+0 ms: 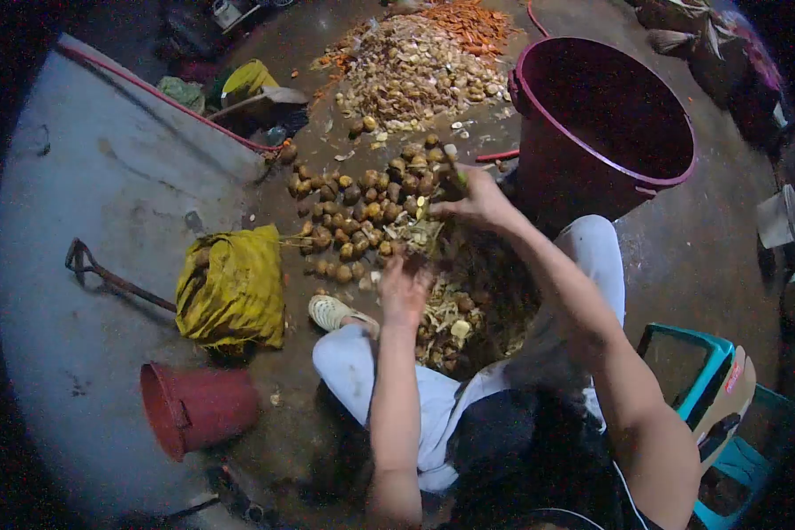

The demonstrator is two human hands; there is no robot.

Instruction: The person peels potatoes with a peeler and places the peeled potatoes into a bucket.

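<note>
My right hand (480,200) is closed round a slim tool, probably a knife (458,172), with a green part and a pale tip; its exact form is hard to make out. It hovers over the right edge of many brown, potato-like tubers (362,203) spread on the floor. Lower and to the left, my left hand (405,291) is above the floor near those tubers. Its fingertips are blurred and dark, so whether they hold anything is unclear. Pale peelings and cut pieces (459,329) lie between my legs, beneath both hands.
A large maroon tub (552,168) stands at right. Ahead lies a heap of pale peeled pieces (415,75) with orange pieces (473,26) behind. At left are a yellow sack (238,287), a shovel handle (119,281) and a red bucket (208,408). A teal stool (711,375) is at lower right.
</note>
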